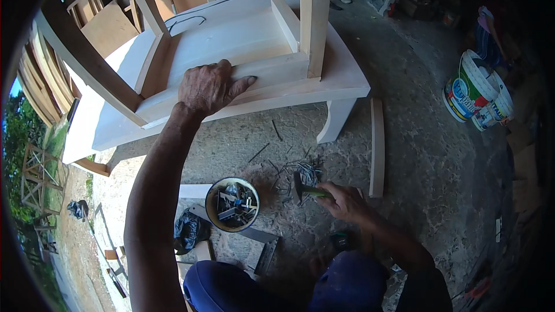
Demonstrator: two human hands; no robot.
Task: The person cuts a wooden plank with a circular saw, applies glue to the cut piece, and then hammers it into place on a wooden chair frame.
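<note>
My left hand (207,88) rests over the front rail (272,74) of a wooden frame, fingers curled over its top edge and thumb along its face. That frame, with upright legs (315,17), stands on a pale wooden tabletop (341,81). Lower down, my right hand (346,202) is closed round the green handle of a hammer (299,189). The hammer's dark head is just above a loose pile of nails (311,173) on the floor. Left of it sits a round bowl (256,192) filled with nails and small metal pieces.
A curved wooden piece (377,147) lies on the concrete floor to the right. Below the bowl are a metal square (267,257) and a black plastic bag (191,230). Two paint buckets (462,104) stand at the far right, near another person (488,29). Boards (107,32) lean behind the table.
</note>
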